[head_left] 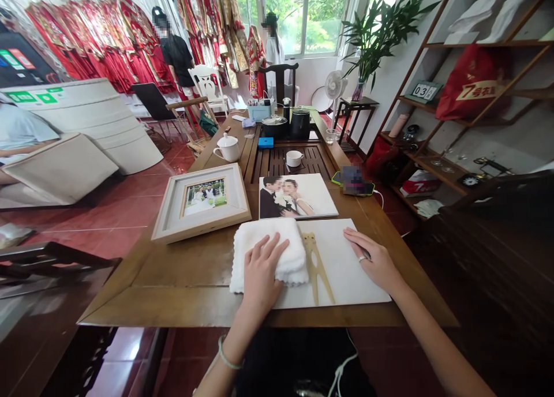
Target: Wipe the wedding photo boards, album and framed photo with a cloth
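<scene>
My left hand lies with its fingers spread on a folded white towel. Underneath the towel is a flat white board at the table's near edge. A flat beige two-legged piece with a slot in it rests on the board beside the towel. At the board's right side, my right hand has its fingers drawn together around a small dark thing, mostly hidden. Just beyond the board lies a wedding photo panel. To the left, a pale wooden picture frame holds a photo.
Farther along the wooden table stand a white teapot, a white cup, a blue box and a black pot. A phone with a cable lies right. Shelves flank the right; two people stand at the back.
</scene>
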Motion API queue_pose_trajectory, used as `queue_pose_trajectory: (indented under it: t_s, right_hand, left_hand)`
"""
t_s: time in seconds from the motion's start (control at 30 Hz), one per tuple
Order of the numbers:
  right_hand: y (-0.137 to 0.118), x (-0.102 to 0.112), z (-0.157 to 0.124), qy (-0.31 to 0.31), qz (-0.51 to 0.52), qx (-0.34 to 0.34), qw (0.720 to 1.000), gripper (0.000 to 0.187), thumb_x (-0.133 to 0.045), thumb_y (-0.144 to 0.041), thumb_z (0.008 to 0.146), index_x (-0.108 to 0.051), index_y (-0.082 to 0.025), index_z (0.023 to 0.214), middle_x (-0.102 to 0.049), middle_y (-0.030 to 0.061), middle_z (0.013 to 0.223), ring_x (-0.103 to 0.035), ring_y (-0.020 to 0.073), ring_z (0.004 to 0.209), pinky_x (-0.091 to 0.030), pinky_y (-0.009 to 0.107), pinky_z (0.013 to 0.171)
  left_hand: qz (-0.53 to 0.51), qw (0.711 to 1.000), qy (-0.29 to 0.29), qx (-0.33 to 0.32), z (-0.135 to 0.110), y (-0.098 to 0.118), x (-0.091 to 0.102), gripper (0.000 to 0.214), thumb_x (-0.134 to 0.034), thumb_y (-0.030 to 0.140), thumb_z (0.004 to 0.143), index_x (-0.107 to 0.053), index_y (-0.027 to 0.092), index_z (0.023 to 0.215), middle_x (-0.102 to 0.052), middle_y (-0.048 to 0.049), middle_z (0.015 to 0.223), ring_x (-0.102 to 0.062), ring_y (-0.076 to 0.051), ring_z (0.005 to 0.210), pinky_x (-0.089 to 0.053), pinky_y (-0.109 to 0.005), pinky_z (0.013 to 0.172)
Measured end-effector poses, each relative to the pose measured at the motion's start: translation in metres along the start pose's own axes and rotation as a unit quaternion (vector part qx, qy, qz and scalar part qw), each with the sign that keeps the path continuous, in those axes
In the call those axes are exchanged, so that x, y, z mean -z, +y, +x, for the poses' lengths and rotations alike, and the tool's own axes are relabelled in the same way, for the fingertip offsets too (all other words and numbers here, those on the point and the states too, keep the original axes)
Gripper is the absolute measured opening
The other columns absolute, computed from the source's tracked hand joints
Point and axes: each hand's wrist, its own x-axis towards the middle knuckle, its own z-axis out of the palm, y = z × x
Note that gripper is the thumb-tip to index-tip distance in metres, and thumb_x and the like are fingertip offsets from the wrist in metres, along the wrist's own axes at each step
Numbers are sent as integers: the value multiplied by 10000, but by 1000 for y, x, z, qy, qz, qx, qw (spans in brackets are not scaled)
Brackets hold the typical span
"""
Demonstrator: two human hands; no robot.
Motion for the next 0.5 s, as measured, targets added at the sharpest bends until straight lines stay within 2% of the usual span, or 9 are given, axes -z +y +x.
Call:
queue_pose_trajectory:
  t_s: [0.23,0.5]
  right_hand:
    - [-1,1,0,1,2,-3,1000,328,-457,-276,928,-668,-253,1179,-639,53,1289,-580,235,1221,-464,459,1068]
    - [-3,0,0,-2,0,-4,1000,336,-449,-273,932,-664,-236,1187,-631,68,1299,-572,233,1231,-449,466,1080]
  left_hand:
    - [-15,1000,-9,-7,7,18,-10,877,-498,-81,570,-479,297,1361,-406,14,1511,-344,-264,1371,-337,-452,1033]
    - [-18,999,-32,-18,-31,21,-7,998,-449,-82,469,-454,303,1390,-371,33,1527,-342,-274,1378,-359,-454,1016]
